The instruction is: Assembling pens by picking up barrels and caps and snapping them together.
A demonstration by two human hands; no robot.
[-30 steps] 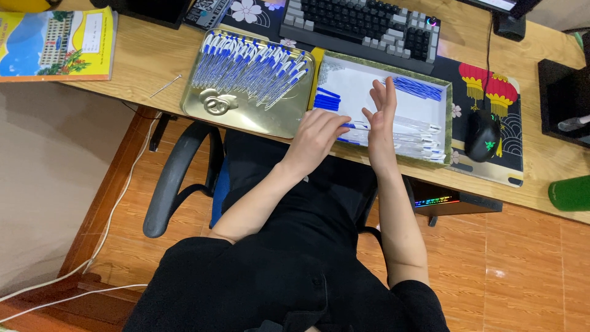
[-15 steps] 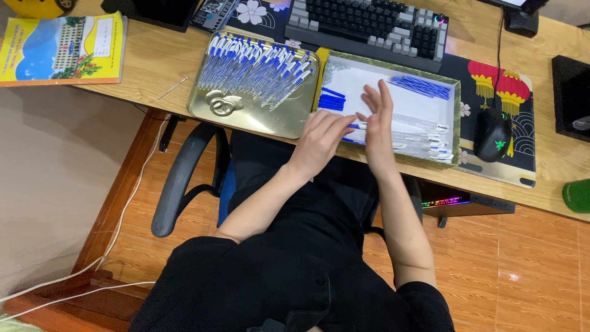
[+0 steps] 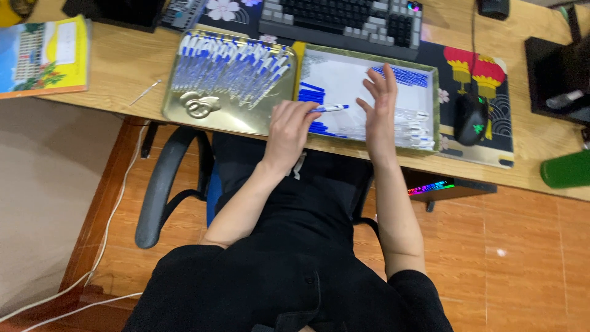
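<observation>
Left hand pinches a pen over the right tray; right hand open beside it.

The pen (image 3: 332, 108), white barrel with blue cap, lies roughly level, its near end gripped in the fingertips of the left hand (image 3: 292, 126), cap end pointing right, above the right tray (image 3: 432, 101). Looks light, stiff, smooth plastic, likely a bit slippery; best held mid-barrel, not by the cap, which may pull off. Right hand (image 3: 380, 110) is spread flat, fingers up and apart, just right of the pen tip, holding nothing, not touching the pen as far as I can tell. Right tray holds loose blue caps and clear-white barrels on a white liner. Left tray (image 3: 227, 117), gold metal, carries rows of finished pens. Keyboard (image 3: 344, 15) behind the trays, mouse (image 3: 470, 118) to the right, all on the desk (image 3: 117, 67).
</observation>
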